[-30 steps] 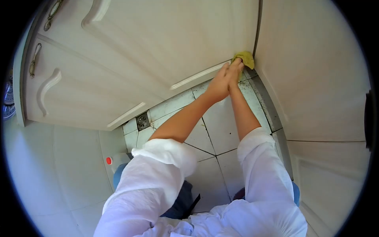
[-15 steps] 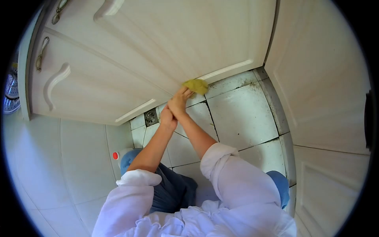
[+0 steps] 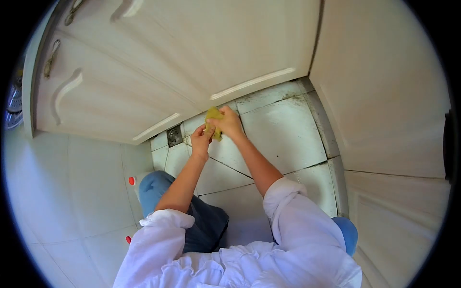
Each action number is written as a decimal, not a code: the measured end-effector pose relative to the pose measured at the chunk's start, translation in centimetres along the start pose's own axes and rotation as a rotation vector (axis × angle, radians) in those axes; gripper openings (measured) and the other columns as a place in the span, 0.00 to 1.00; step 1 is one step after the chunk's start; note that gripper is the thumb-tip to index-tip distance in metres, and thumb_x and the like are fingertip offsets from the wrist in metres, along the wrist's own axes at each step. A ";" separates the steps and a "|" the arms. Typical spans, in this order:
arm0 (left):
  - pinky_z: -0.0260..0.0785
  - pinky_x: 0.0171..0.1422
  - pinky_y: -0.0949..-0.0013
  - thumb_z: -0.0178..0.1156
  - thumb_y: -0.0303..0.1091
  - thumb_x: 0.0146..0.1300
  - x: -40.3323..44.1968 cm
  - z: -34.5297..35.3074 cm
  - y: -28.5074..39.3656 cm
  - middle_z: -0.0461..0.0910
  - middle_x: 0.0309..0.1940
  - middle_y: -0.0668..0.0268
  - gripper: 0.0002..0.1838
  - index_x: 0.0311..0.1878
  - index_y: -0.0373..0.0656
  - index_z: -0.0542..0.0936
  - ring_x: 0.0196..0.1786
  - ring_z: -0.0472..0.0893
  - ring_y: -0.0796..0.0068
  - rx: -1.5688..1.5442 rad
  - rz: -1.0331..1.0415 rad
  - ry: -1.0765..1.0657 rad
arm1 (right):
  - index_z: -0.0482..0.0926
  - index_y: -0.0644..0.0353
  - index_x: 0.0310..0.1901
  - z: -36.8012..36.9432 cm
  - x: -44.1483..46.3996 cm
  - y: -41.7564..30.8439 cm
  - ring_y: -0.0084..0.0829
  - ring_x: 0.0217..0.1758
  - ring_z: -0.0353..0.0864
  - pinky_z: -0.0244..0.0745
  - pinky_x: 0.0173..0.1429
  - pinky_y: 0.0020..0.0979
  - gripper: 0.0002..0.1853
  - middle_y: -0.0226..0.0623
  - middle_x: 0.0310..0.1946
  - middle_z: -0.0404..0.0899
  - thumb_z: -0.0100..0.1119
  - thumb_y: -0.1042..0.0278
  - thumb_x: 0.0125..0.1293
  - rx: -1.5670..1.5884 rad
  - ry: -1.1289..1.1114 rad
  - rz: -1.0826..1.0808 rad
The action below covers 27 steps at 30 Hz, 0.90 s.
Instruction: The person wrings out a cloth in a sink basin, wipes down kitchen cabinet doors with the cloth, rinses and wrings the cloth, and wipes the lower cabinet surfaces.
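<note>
The cloth [image 3: 212, 115] is yellow with a bit of green in it. It looks soft and floppy, all bunched up with bumpy folds, not spread flat. It is held between the left grip [image 3: 200, 141] and the right grip [image 3: 229, 124]. One part pokes up past the fingers, and another part hangs down below them. The fingers cover some of its middle, so its whole shape is hidden. It is longer from top to bottom than from side to side. It is close to the bottom of the cupboard door [image 3: 192, 57]. I can't tell if it touches the floor [image 3: 283, 132].
</note>
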<state>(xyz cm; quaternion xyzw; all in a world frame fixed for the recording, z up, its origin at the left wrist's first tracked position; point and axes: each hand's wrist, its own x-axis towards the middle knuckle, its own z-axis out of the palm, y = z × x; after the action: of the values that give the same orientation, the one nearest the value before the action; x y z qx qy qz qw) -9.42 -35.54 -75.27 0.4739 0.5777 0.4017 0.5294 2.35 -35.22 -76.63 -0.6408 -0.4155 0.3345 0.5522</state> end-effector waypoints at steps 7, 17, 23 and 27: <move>0.72 0.48 0.71 0.63 0.29 0.60 0.4 10.2 1.9 0.78 0.47 0.65 0.19 0.56 0.45 0.77 0.45 0.78 0.75 0.081 0.012 -0.349 | 0.78 0.67 0.43 -12.6 0.9 7.0 0.29 0.38 0.80 0.76 0.39 0.29 0.14 0.38 0.39 0.81 0.61 0.63 0.64 1.130 0.274 0.425; 0.67 0.62 0.66 0.58 0.23 0.57 -3.1 21.9 6.3 0.73 0.58 0.58 0.19 0.54 0.42 0.78 0.58 0.74 0.65 0.349 0.546 -0.665 | 0.58 0.64 0.61 -19.2 12.2 7.4 0.45 0.59 0.70 0.66 0.60 0.41 0.28 0.51 0.57 0.68 0.54 0.69 0.60 0.288 1.057 0.181; 0.65 0.64 0.68 0.56 0.21 0.56 -0.6 20.2 5.3 0.74 0.58 0.59 0.18 0.52 0.41 0.79 0.59 0.74 0.67 0.439 0.517 -0.613 | 0.61 0.65 0.56 -21.5 10.9 7.4 0.50 0.53 0.74 0.66 0.58 0.41 0.25 0.57 0.52 0.71 0.54 0.70 0.58 0.257 0.841 0.139; 0.66 0.63 0.68 0.56 0.21 0.57 -0.8 20.1 5.5 0.75 0.57 0.60 0.18 0.52 0.40 0.79 0.58 0.75 0.68 0.373 0.475 -0.639 | 0.64 0.67 0.50 -21.6 9.3 1.4 0.55 0.52 0.72 0.65 0.58 0.44 0.19 0.60 0.49 0.70 0.53 0.72 0.58 0.009 0.701 -0.034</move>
<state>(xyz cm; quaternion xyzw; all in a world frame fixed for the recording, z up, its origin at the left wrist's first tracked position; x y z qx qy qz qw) 11.22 -35.80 -72.17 0.7815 0.3227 0.2342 0.4800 25.75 -36.12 -74.13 -0.7073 -0.2098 0.0866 0.6695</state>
